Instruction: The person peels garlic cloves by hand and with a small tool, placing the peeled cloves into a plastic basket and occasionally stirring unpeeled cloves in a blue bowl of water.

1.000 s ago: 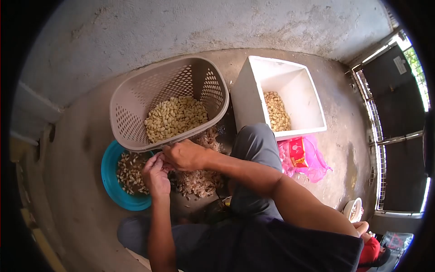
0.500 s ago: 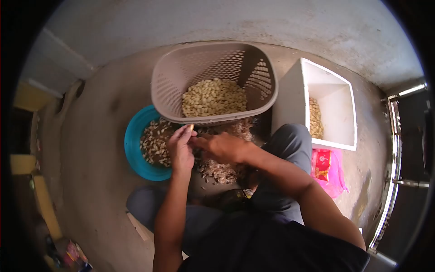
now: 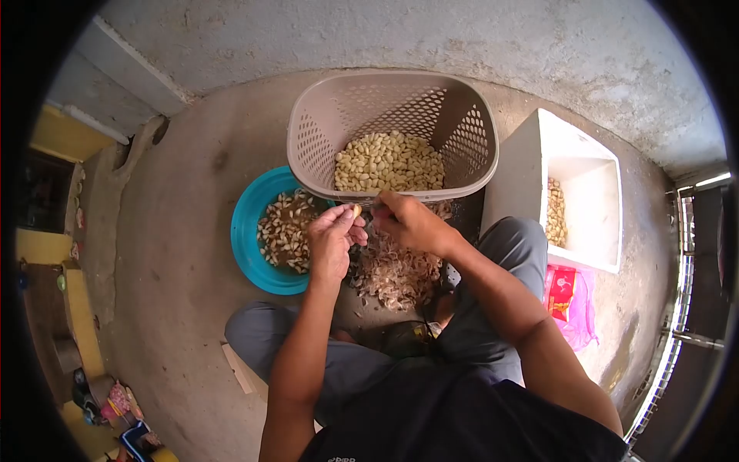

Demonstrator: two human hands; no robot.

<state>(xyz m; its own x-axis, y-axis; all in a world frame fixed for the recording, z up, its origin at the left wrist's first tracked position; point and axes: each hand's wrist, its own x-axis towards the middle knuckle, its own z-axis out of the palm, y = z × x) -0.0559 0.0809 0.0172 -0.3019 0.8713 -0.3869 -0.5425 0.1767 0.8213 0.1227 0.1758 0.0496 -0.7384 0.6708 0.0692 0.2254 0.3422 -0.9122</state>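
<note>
My left hand (image 3: 329,245) pinches a small pale garlic clove (image 3: 357,209) between thumb and fingertips, over the right side of a blue basin (image 3: 245,235). Unpeeled-looking cloves (image 3: 283,227) lie in brownish water in that basin. Close by on the right, my right hand (image 3: 417,225) is closed, its knuckles up; what it grips is hidden. Both hands are just in front of a taupe plastic basket (image 3: 469,142), which holds a heap of pale peeled cloves (image 3: 389,162). Beneath the hands, a pile of papery skins (image 3: 396,277) covers the floor.
A white foam box (image 3: 585,196) with more cloves inside stands to the right. A pink bag (image 3: 579,312) with a red packet (image 3: 560,291) lies below it. A wall (image 3: 385,35) rises behind the basket. My bent legs (image 3: 504,269) frame the pile of skins.
My right hand has moved away from the left hand, up and to the right toward the basket's front rim. The left hand still pinches a clove. The whole view has shifted slightly.
</note>
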